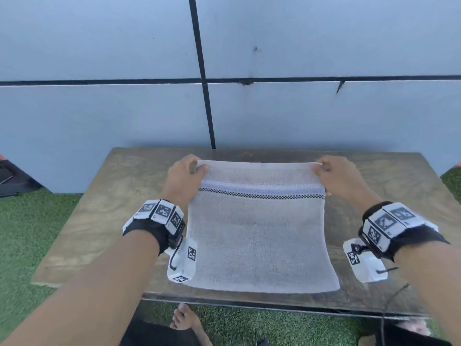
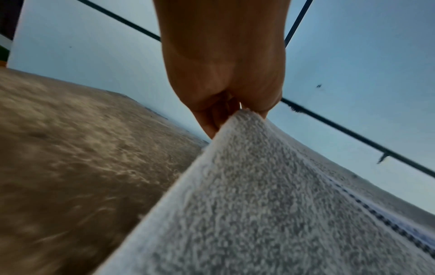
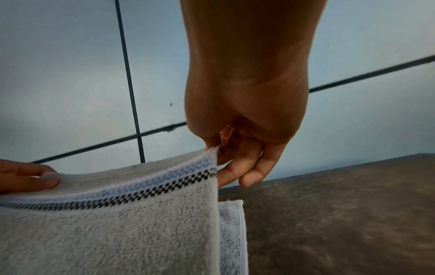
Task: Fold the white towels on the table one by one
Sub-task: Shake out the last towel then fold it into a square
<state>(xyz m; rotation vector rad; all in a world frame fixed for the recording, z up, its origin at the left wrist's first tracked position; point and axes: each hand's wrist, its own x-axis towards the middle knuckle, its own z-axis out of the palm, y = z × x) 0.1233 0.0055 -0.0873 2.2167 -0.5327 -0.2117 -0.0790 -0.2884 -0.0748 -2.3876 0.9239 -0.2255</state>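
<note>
A white towel [image 1: 259,233] with a blue and black checked stripe lies across the middle of the wooden table [image 1: 112,196]. My left hand [image 1: 192,168] pinches its far left corner and my right hand [image 1: 321,167] pinches its far right corner. Both corners are lifted off the table, and the edge between them is stretched taut. In the left wrist view my left hand [image 2: 233,111] grips the raised towel [image 2: 270,214] corner. In the right wrist view my right hand [image 3: 221,148] pinches the towel [image 3: 113,232] corner, and a lower layer of the towel lies flat beneath it.
A pale blue panelled wall [image 1: 299,108] stands right behind the table's far edge. Green artificial grass [image 1: 30,221] surrounds the table. A bare foot [image 1: 184,318] shows below the table's near edge. A dark object [image 1: 12,178] lies on the ground at the far left.
</note>
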